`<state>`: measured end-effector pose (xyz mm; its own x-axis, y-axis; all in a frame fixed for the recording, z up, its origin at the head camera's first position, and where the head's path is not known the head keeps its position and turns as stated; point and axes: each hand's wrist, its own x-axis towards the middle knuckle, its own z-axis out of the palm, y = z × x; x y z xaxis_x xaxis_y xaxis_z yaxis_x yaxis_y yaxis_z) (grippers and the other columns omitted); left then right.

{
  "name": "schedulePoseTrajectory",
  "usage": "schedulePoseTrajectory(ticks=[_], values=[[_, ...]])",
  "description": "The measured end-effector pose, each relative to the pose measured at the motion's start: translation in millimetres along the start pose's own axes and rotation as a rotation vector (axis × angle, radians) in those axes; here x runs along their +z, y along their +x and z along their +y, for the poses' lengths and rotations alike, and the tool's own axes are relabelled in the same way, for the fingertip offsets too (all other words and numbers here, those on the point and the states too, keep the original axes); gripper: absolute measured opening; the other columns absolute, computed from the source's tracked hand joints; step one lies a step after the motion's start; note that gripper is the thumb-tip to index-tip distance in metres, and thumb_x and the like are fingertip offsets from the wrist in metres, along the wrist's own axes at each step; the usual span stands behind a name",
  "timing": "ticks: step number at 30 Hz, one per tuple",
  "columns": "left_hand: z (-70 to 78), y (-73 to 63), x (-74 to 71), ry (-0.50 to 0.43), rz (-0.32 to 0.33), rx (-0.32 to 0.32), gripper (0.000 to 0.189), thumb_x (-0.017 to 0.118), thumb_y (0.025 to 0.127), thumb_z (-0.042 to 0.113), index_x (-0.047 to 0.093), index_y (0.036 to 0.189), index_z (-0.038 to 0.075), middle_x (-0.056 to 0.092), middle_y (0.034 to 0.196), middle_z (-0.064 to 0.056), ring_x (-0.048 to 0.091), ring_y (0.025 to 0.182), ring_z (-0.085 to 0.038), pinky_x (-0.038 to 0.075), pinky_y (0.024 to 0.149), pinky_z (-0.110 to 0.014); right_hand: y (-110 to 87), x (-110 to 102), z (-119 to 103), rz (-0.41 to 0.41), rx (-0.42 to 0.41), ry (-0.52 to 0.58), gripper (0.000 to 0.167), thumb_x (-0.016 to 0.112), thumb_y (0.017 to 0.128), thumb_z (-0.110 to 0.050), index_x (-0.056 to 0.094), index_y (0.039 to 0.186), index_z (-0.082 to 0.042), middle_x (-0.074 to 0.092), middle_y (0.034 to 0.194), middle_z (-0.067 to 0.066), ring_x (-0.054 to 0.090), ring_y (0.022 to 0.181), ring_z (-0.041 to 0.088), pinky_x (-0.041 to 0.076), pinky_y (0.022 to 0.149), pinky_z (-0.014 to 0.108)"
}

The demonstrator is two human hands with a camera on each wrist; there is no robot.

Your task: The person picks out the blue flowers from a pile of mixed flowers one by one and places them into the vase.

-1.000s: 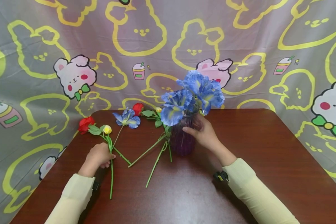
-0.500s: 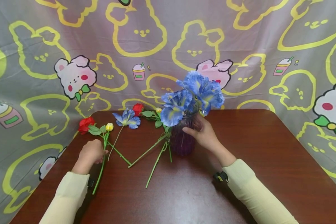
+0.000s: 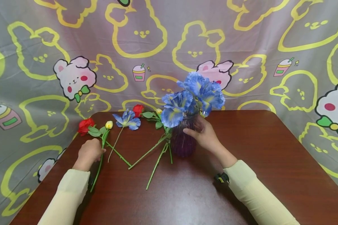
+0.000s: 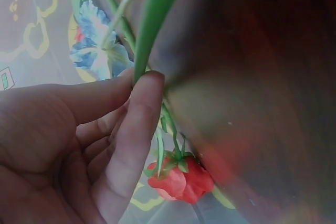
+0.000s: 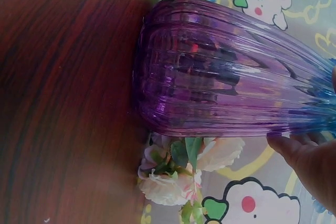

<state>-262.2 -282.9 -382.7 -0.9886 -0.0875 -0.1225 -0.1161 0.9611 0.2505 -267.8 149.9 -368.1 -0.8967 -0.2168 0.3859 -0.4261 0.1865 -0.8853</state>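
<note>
My left hand (image 3: 89, 153) pinches the green stem of a yellow tulip (image 3: 109, 125) over the left of the table. In the left wrist view, thumb and fingertips (image 4: 149, 80) meet on that green. Just beyond lie a red rose (image 3: 85, 126) and a loose blue iris (image 3: 127, 120). My right hand (image 3: 205, 134) grips the upper part of a ribbed purple glass vase (image 3: 183, 140), which stands upright. Large blue irises (image 3: 200, 90) fill its mouth. The right wrist view shows the vase's side (image 5: 210, 77); some fingers are hidden behind the glass.
Left of the vase, another red rose (image 3: 138, 110) and a small yellow bud (image 3: 159, 111) lie with green stems (image 3: 156, 167) pointing toward me. Pale pink blossoms (image 5: 168, 184) lie behind the vase. A patterned curtain (image 3: 146, 37) borders the brown table (image 3: 228, 200) at back and sides.
My left hand has shifted left and slightly away with the tulip, whose stem's lower end swung left. The loose iris's stem now shows apart from the hand. The right hand and vase have stayed put.
</note>
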Motion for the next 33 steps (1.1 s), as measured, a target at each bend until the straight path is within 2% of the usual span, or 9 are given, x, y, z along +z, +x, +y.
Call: schedulePoseTrajectory(ticks=[11,20,26,33], values=[[-5.1,2.3,4.0,0.003,-0.011,0.003,0.033,0.07,0.09,0.016,0.064,0.059,0.004,0.057,0.049,-0.005,0.057,0.046,-0.019,0.044,0.046,-0.036,-0.1,0.4,0.3,0.005,-0.019,-0.004,0.072,0.072,0.09,-0.017,0.034,0.15,-0.007,0.04,0.148,0.017,0.039,0.135,0.03,0.036,0.106,0.048],[-5.3,0.1,1.7,-0.011,-0.023,0.027,0.035,0.071,0.089,0.02,0.064,0.059,0.004,0.058,0.05,-0.004,0.058,0.046,-0.017,0.045,0.048,-0.036,0.3,0.2,1.4,0.003,-0.001,-0.002,0.077,0.072,0.09,-0.018,0.028,0.153,-0.007,0.035,0.151,0.017,0.037,0.136,0.03,0.036,0.107,0.046],[-0.3,-1.7,-6.2,0.0,0.063,0.037,0.04,0.071,0.088,0.023,0.06,0.053,0.007,0.055,0.048,-0.003,0.055,0.048,-0.021,0.042,0.046,-0.037,0.4,0.2,1.4,0.0,-0.009,0.007,0.078,0.072,0.09,-0.016,0.027,0.153,-0.006,0.034,0.151,0.018,0.036,0.137,0.031,0.035,0.107,0.046],[13.6,3.3,-7.9,-0.013,0.144,0.139,0.045,0.071,0.088,0.02,0.053,0.047,0.013,0.049,0.045,0.004,0.048,0.046,-0.016,0.035,0.044,-0.031,0.3,0.6,2.7,-0.001,-0.026,0.006,0.078,0.072,0.09,-0.015,0.026,0.153,-0.005,0.033,0.151,0.019,0.035,0.137,0.032,0.035,0.107,0.047]])
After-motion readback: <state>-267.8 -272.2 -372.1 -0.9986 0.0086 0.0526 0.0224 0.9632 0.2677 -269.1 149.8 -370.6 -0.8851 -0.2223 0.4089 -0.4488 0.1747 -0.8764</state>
